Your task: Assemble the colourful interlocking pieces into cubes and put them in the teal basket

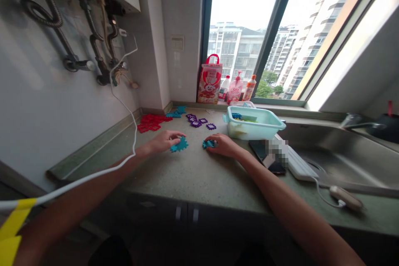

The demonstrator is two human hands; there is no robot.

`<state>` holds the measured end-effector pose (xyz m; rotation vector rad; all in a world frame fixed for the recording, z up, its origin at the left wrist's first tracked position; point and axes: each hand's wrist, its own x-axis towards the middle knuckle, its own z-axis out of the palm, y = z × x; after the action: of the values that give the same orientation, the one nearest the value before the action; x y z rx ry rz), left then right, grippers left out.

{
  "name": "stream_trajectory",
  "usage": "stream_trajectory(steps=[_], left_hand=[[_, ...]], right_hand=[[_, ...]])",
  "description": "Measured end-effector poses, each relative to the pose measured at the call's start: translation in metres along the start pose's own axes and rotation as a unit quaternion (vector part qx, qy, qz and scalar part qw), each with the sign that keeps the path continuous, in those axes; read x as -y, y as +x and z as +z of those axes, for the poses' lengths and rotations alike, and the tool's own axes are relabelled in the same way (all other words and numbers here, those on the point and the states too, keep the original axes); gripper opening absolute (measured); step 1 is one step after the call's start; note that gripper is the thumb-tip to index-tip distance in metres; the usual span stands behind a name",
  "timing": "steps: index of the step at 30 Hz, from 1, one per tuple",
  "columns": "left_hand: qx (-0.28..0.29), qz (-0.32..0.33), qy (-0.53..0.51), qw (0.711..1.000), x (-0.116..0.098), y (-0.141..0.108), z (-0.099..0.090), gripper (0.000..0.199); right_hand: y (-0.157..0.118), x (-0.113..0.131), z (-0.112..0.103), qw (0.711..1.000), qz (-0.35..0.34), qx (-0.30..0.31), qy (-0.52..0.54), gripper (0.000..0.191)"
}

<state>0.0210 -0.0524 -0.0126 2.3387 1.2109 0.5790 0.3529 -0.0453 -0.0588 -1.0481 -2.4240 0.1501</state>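
My left hand (pixel 164 139) pinches a flat teal plastic piece with toothed edges (pixel 180 144), just above or on the counter. Across a short gap, my right hand (pixel 225 145) has its fingers closed round a smaller-looking teal toothed piece (pixel 208 144), partly covered by the fingers. Beyond the hands lie several purple toothed pieces (pixel 195 123), loosely scattered. A heap of red pieces (pixel 152 122) sits at the back left, with more teal pieces (pixel 178 112) beside it against the wall.
A light-blue tub (pixel 255 132) with coloured pieces inside stands right of centre. Near it lie a dark phone-like slab (pixel 260 149) and a white power strip (pixel 301 164). The steel sink (pixel 358 153) is at the right. A white cable (pixel 135 133) hangs across the left side.
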Motion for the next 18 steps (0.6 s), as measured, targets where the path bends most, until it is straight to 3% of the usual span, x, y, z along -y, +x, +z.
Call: stream_trajectory(steps=[4,7,9,12,14,18], left_hand=[[0.032,0.095,0.091,0.991,-0.011,0.031,0.038,0.036],[-0.006,0.119,0.119,0.986,-0.012,0.043,0.057,0.034],[-0.039,0.116,0.111,0.986,-0.011,0.044,0.059,0.038],[-0.065,0.118,0.123,0.983,-0.007,0.041,0.040,0.045],[-0.050,0.102,0.160,0.981,-0.001,0.036,0.019,0.047],[0.007,-0.006,0.195,0.981,0.017,0.025,-0.014,0.059]], right_hand=[[-0.002,-0.006,-0.004,1.000,0.013,-0.016,-0.009,0.033],[-0.001,-0.004,-0.007,0.999,0.003,-0.049,-0.011,0.034],[0.001,0.002,-0.008,0.997,-0.012,-0.076,-0.009,0.033],[0.008,0.016,-0.003,0.995,-0.039,-0.093,0.005,0.035],[0.012,0.026,0.003,0.995,-0.060,-0.075,0.020,0.038],[0.017,0.035,0.013,0.996,-0.073,-0.005,0.052,0.042]])
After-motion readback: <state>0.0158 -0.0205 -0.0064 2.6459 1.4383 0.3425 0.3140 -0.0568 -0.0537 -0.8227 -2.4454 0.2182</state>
